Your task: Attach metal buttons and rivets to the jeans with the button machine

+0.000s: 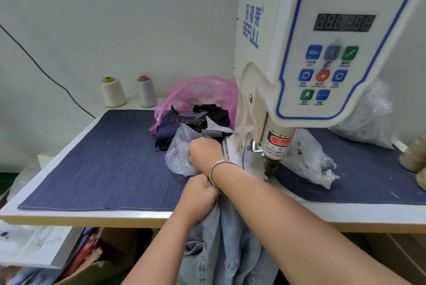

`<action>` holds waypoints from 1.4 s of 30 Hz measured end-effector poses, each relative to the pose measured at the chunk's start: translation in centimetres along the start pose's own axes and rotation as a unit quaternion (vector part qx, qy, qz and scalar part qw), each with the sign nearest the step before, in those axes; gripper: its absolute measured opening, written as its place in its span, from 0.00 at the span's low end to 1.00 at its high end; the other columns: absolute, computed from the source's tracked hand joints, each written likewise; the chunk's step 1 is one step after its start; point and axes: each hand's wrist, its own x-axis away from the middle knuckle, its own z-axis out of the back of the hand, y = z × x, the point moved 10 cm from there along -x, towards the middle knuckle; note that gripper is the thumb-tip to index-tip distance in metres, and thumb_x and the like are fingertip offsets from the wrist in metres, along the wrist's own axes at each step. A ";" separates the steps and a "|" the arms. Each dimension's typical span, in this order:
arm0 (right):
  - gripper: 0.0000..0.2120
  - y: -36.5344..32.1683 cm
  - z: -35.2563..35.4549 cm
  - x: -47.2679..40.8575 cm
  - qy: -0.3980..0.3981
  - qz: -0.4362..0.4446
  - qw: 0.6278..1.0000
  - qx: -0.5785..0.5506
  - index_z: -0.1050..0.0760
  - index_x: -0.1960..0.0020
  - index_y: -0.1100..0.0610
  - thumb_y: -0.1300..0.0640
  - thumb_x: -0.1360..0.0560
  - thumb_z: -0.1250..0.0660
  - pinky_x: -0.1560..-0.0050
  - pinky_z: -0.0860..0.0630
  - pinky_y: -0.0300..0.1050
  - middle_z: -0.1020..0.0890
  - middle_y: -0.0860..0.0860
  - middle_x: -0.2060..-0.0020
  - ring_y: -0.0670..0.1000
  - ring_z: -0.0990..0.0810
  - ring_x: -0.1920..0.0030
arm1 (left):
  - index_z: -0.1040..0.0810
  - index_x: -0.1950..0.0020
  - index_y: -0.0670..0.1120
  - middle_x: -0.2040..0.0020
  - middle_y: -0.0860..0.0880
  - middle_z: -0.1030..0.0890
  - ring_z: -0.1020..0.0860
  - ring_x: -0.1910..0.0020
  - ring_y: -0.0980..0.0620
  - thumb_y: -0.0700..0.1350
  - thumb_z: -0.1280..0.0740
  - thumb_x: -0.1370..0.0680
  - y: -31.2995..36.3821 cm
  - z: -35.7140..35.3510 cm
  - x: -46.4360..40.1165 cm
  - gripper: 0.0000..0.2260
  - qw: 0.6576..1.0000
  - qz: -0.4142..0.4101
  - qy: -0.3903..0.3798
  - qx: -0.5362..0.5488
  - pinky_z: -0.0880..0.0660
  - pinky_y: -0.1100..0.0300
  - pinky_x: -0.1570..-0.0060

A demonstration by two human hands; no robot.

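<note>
Reaching across to the middle of the frame, the right hand [202,150] dips into a clear plastic bag [178,158] that lies on the desk [69,214]. Its fingers curl down into the bag and are hidden, so I cannot tell if they hold anything (the bag looks full of small shiny bits, likely the buttons or rivets). A thin bangle [220,170] sits on that wrist.

Just below it, the left hand [200,192] is closed tight on the top edge of the jeans [221,254]. I think it holds them up at the desk edge so they do not slide to the floor while the other hand picks a part.

The jeans are pale blue and soft. Most of them hang down off the front of the desk, in the lower middle of the frame, all bunched in folds. No metal button shows on them from here.

Right of the hands stands the big cream button machine [322,42], with coloured keys on its face. Its punch tip [270,166] points down, close to the hands, so the jeans have only a short way to go. Another clear bag [311,155] lies right of it. A dark blue cloth [103,158] covers the desk. Behind are a pink bag [202,93] of scraps and two thread cones [113,92].
</note>
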 end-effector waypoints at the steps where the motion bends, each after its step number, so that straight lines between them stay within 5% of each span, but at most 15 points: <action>1: 0.12 0.0 0.0 0.0 0.002 0.003 1.000 -0.002 0.22 0.44 0.60 0.63 0.23 0.40 0.49 0.27 0.48 0.19 0.57 0.47 0.59 0.21 0.45 | 0.34 0.71 0.49 0.77 0.60 0.29 0.35 0.74 0.62 0.48 0.40 0.34 -0.1 -0.1 -0.1 0.08 1.000 0.002 -0.004 -0.004 0.38 0.65 0.71; 12: 0.08 2.6 0.4 0.8 0.016 -0.067 0.981 -0.181 0.22 0.55 0.58 0.56 0.23 0.38 0.55 0.29 0.47 0.18 0.56 0.54 0.58 0.21 0.51 | 0.26 0.66 0.40 0.69 0.51 0.23 0.30 0.67 0.57 0.49 0.34 0.29 -0.4 -0.5 -0.1 0.12 0.999 0.020 -0.027 -0.011 0.31 0.54 0.63; 14: 0.09 3.0 2.5 2.2 0.066 -0.071 0.956 -0.276 0.23 0.58 0.57 0.53 0.24 0.35 0.55 0.27 0.46 0.18 0.50 0.59 0.51 0.21 0.56 | 0.22 0.65 0.46 0.68 0.51 0.19 0.26 0.66 0.59 0.51 0.35 0.31 -0.2 -0.3 -0.1 0.10 1.000 0.015 -0.026 -0.007 0.27 0.55 0.62; 18: 0.06 2.3 6.4 9.4 0.116 0.005 0.862 -0.494 0.23 0.62 0.53 0.57 0.27 0.29 0.62 0.31 0.30 0.22 0.41 0.69 0.37 0.25 0.67 | 0.21 0.64 0.57 0.63 0.58 0.17 0.22 0.62 0.62 0.50 0.36 0.28 0.7 -0.4 0.3 0.06 0.999 -0.014 -0.034 0.002 0.26 0.65 0.60; 25: 0.11 10.4 5.5 20.4 0.132 -0.059 0.862 -0.487 0.20 0.62 0.46 0.62 0.27 0.29 0.61 0.29 0.30 0.18 0.45 0.65 0.40 0.23 0.65 | 0.22 0.59 0.38 0.66 0.49 0.24 0.28 0.65 0.56 0.43 0.34 0.21 0.2 -0.2 0.1 0.10 0.999 -0.009 -0.027 -0.030 0.32 0.61 0.62; 30: 0.09 13.6 5.5 19.5 0.142 -0.086 0.859 -0.484 0.20 0.60 0.50 0.64 0.26 0.31 0.60 0.29 0.29 0.19 0.41 0.68 0.37 0.24 0.66 | 0.21 0.59 0.39 0.64 0.46 0.22 0.26 0.63 0.55 0.43 0.35 0.21 0.4 -0.3 0.3 0.10 0.999 -0.002 -0.019 -0.036 0.31 0.62 0.61; 38: 0.15 13.5 6.1 17.7 0.159 -0.060 0.903 -0.395 0.26 0.64 0.43 0.61 0.26 0.30 0.64 0.31 0.27 0.23 0.36 0.73 0.35 0.25 0.67 | 0.23 0.61 0.40 0.65 0.50 0.23 0.27 0.65 0.56 0.44 0.34 0.21 0.2 -0.2 0.3 0.11 0.999 0.007 -0.022 -0.035 0.31 0.62 0.61; 42: 0.15 13.3 6.3 17.8 0.160 -0.045 0.904 -0.395 0.25 0.63 0.43 0.61 0.27 0.29 0.64 0.31 0.27 0.21 0.35 0.70 0.36 0.25 0.67 | 0.21 0.60 0.41 0.64 0.44 0.21 0.25 0.63 0.55 0.45 0.34 0.21 0.0 -0.3 0.3 0.11 0.999 0.012 -0.028 -0.026 0.30 0.59 0.58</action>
